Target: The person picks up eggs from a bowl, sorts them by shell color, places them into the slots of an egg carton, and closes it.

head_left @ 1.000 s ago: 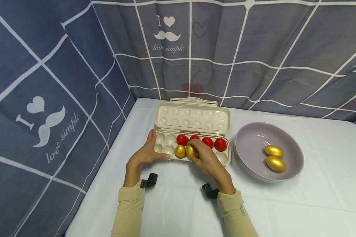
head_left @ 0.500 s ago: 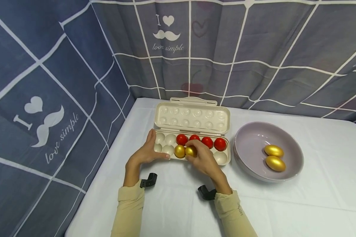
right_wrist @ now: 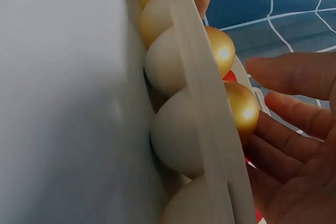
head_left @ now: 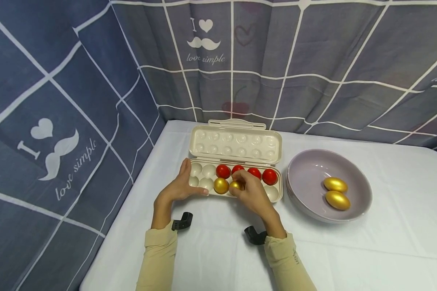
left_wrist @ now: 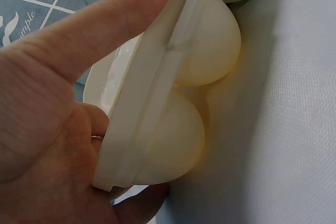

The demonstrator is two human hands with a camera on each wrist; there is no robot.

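A cream egg carton (head_left: 236, 161) lies with its lid folded back on the table. My left hand (head_left: 180, 186) holds its left end, the thumb (left_wrist: 121, 19) along the front rim and the other fingers around the end. Four pockets at that end hold nothing. Red eggs (head_left: 223, 171) fill part of the back row, and one golden egg (head_left: 221, 185) sits in the front row. Beside it, a second golden egg (right_wrist: 242, 109) sits in its pocket. Around this one is my right hand (head_left: 253, 194), fingers loosely bent, thumb (right_wrist: 294, 72) apart from the shell.
To the carton's right stands a mauve bowl (head_left: 306, 202) with two golden eggs (head_left: 336, 193) inside. A white cloth (head_left: 218, 250) covers the table. Dark checked curtains (head_left: 313, 52) hang behind and on the left.
My right hand has set the second golden egg down into its front-row pocket and its fingers have loosened. My left hand stays at the carton's end.
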